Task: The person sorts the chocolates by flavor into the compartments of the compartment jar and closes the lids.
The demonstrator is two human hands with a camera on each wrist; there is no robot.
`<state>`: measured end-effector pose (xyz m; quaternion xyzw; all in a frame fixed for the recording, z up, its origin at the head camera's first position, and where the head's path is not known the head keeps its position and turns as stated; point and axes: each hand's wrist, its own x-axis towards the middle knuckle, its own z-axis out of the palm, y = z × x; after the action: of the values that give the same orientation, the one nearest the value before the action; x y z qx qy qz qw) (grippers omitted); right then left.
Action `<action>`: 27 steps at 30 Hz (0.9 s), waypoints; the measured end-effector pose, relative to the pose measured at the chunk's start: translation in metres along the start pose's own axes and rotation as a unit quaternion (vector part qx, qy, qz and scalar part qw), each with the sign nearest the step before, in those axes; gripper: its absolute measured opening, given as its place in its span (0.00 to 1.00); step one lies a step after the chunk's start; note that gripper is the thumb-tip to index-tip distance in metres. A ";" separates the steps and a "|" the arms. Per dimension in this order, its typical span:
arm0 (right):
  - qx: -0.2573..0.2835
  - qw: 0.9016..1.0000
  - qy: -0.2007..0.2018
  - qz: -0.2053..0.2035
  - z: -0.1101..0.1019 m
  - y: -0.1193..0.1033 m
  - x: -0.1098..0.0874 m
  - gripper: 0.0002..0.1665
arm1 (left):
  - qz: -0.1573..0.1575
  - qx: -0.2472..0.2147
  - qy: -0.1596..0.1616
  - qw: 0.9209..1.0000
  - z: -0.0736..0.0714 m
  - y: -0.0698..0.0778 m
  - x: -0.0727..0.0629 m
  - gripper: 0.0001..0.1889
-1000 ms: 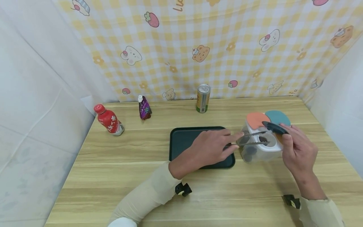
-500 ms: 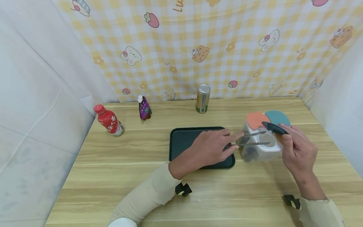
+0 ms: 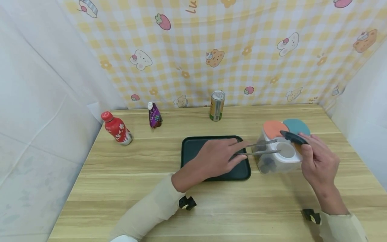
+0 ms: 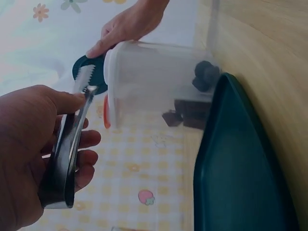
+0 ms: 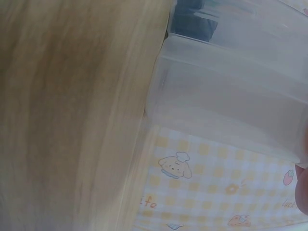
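Metal tongs (image 3: 263, 152) with toothed tips are gripped in my left hand (image 3: 216, 156). Their tips reach the round opening in the top of a clear plastic container (image 3: 276, 166), spread apart with nothing between them. My right hand (image 3: 320, 161) holds up the opening's dark teal lid flap (image 3: 291, 136). In the left wrist view, dark round lumps (image 4: 207, 76) and dark angular pieces (image 4: 190, 114) lie at the container's bottom. The right wrist view mostly shows the container's wall (image 5: 226, 96), with fingers (image 5: 302, 190) at the right edge.
A dark green tray (image 3: 191, 148) lies under my left hand, left of the container. Farther back stand a can (image 3: 217, 106), a purple spouted pouch (image 3: 155, 116) and a red bottle (image 3: 117, 128). A checked curtain (image 3: 181, 50) hangs behind the wooden table (image 3: 242, 208).
A dark piece seen at the tong tips in the opening one second ago is gone from there. My left hand has drawn the tongs slightly left; the right hand stays at the flap.
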<state>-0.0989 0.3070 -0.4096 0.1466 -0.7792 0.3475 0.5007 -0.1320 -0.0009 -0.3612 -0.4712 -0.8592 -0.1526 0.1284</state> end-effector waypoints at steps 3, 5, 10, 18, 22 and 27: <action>-0.002 1.000 -0.001 0.002 0.000 0.000 0.000 0.35 | 0.009 0.010 0.009 1.000 0.000 -0.008 -0.012 0.22; -0.003 1.000 -0.001 0.003 0.000 0.000 -0.001 0.35 | 0.011 0.017 0.015 1.000 0.000 -0.014 -0.021 0.21; 0.001 1.000 0.008 0.007 -0.001 0.000 -0.002 0.36 | -0.014 0.001 0.009 1.000 -0.002 -0.028 -0.043 0.19; 0.003 1.000 0.011 0.008 -0.001 -0.001 -0.002 0.36 | -0.088 -0.005 -0.023 0.996 -0.009 -0.054 -0.083 0.17; 0.007 1.000 0.011 0.004 0.000 -0.003 -0.001 0.36 | -0.122 0.008 -0.044 0.992 -0.011 -0.069 -0.103 0.17; 0.020 1.000 0.019 -0.003 0.002 -0.007 0.002 0.36 | -0.154 0.031 -0.071 0.985 -0.013 -0.087 -0.125 0.16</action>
<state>-0.0976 0.3008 -0.4055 0.1528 -0.7619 0.3643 0.5132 -0.1394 -0.1460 -0.4069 -0.3389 -0.9326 -0.1105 0.0565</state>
